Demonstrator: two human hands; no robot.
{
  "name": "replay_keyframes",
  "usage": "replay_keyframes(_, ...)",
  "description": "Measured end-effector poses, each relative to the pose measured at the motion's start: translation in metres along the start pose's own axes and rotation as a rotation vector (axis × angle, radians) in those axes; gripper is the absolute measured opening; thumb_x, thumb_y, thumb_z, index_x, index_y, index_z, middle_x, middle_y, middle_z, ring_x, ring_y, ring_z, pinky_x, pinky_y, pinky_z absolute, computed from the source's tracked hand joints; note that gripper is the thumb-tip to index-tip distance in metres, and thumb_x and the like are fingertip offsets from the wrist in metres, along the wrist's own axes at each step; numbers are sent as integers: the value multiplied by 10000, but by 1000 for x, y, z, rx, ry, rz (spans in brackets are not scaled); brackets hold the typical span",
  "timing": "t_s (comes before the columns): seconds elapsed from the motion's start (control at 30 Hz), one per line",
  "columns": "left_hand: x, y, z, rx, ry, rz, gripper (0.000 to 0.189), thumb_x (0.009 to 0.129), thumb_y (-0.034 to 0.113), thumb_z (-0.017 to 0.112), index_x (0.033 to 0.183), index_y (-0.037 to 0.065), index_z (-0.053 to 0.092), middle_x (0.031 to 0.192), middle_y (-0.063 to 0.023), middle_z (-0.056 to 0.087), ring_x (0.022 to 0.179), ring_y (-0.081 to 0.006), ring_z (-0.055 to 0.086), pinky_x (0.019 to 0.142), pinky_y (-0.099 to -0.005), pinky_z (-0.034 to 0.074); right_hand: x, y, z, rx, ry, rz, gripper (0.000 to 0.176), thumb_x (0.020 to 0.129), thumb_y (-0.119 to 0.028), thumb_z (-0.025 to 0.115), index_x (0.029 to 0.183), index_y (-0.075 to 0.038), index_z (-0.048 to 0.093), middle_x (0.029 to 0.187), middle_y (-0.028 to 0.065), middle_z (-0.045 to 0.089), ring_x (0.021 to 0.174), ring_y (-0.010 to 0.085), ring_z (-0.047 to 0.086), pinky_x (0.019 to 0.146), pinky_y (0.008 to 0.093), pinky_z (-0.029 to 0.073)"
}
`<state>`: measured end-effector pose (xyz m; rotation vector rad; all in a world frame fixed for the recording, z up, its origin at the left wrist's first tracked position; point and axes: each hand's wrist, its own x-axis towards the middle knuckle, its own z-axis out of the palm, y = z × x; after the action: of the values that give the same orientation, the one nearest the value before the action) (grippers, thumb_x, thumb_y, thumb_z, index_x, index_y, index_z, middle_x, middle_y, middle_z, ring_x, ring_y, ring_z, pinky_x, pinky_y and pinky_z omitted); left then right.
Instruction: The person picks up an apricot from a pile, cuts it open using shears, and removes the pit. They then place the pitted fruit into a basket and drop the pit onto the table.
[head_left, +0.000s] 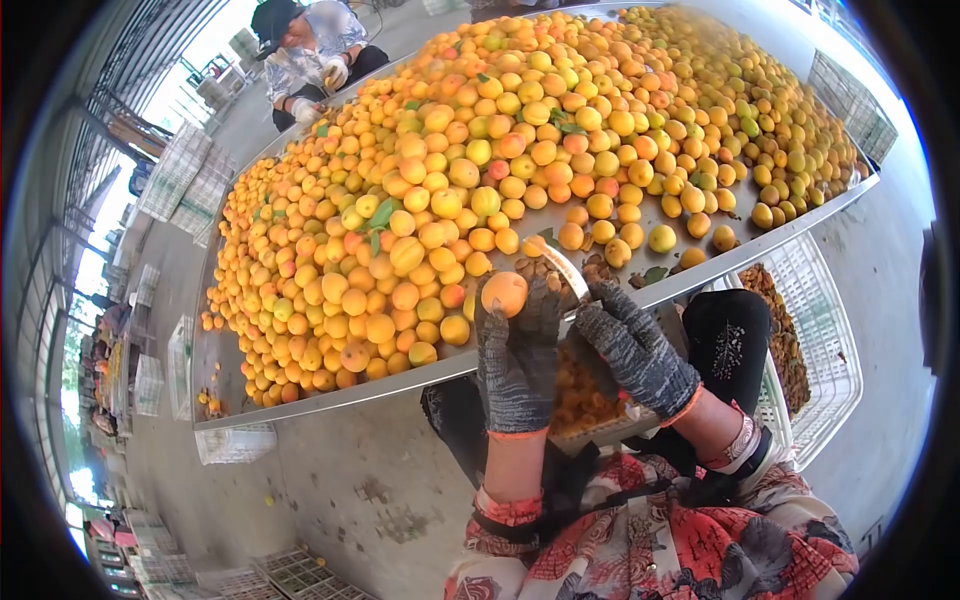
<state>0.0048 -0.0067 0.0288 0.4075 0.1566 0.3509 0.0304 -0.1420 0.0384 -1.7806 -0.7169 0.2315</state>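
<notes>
My left hand, in a grey glove with an orange cuff, holds an orange apricot at its fingertips, above the front edge of the metal table. Just right of it, my right hand, gloved the same way, has its fingers closed on a curved, pale tool. The tool points up and left, and its orange-coloured tip lies near the apricot without clearly touching it. A large heap of yellow and orange apricots lies behind both hands.
Across the table at the upper left sits a co-worker in gloves and a dark cap. White crates stand at my right, one with brownish pieces. A container of orange pieces is below my hands. Stacked crates stand at the left.
</notes>
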Motion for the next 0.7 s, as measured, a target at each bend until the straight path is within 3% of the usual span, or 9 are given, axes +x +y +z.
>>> replay_keyframes(0.03, -1, 0, 3, 10, -35, 25, 335, 855, 219, 518, 1130, 34, 470, 1094, -68, 540, 1000, -193, 519, 863, -343, 428, 1, 0, 2, 1, 3, 0, 427, 741, 3, 508, 1157, 63, 433, 1048, 139, 521, 1052, 254, 496, 945, 341, 391)
replay_keyframes(0.1, 0, -2, 2, 20, -73, 47, 341, 858, 204, 508, 1144, 24, 462, 1112, -69, 534, 1022, -203, 514, 889, -348, 412, 3, 1, 3, -869, 114, -612, 378, 733, -4, 515, 1102, 71, 485, 1048, 148, 520, 1057, 274, 491, 938, 358, 395)
replay_keyframes(0.13, 0, -3, -2, 30, -72, 48, 367, 858, 225, 510, 1157, 22, 452, 1128, -64, 522, 1028, -201, 506, 908, -344, 391, -3, 6, 10, -115, -16, -159, 350, 719, -11, 523, 1059, 71, 520, 1072, 156, 513, 1056, 302, 487, 936, 371, 394)
replay_keyframes(0.17, 0, -4, -5, 39, -71, 50, 393, 857, 245, 513, 1171, 20, 442, 1143, -58, 510, 1035, -199, 497, 927, -340, 371, -2, 5, 9, -116, -15, -159, 350, 719, -11, 523, 1059, 71, 520, 1072, 156, 513, 1056, 302, 487, 936, 371, 394)
replay_keyframes(0.23, -2, -5, -7, 85, -70, 51, 417, 859, 277, 510, 1180, 22, 434, 1155, -57, 500, 1044, -192, 486, 934, -334, 360, 1, 2, 8, -890, 92, -656, 377, 712, -13, 531, 1081, 64, 514, 1092, 174, 508, 1026, 319, 506, 906, 381, 407)
replay_keyframes(0.37, -2, -5, -8, 146, -90, 10, 504, 854, 382, 499, 1213, 41, 410, 1177, -53, 476, 1073, -181, 448, 937, -325, 344, -1, 11, 17, -681, 50, -498, 412, 710, -11, 536, 1117, 45, 501, 1127, 193, 489, 1011, 339, 511, 868, 398, 424)
replay_keyframes(0.43, -3, -6, -9, 160, -64, 8, 516, 853, 397, 494, 1223, 50, 404, 1177, -54, 475, 1078, -184, 444, 938, -325, 340, 4, -4, 20, -210, 83, -237, 318, 813, -43, 539, 1110, 51, 471, 877, 148, 588, 822, 264, 589, 744, 324, 458)
replay_keyframes(0.53, -5, -8, -10, 273, -31, 29, 534, 847, 415, 497, 1237, 63, 398, 1178, -51, 473, 1086, -183, 434, 939, -323, 336, 9, -18, 27, 42, 148, -101, 335, 803, -62, 556, 1103, 59, 470, 838, 146, 597, 805, 278, 592, 716, 335, 456)
replay_keyframes(0.7, -6, -8, -7, 204, -1, -8, 537, 844, 415, 503, 1235, 61, 402, 1174, -52, 473, 1089, -177, 426, 933, -328, 341, 9, -17, 27, -19, 127, -67, 324, 810, -60, 545, 1103, 57, 472, 851, 160, 596, 814, 281, 592, 718, 333, 455)
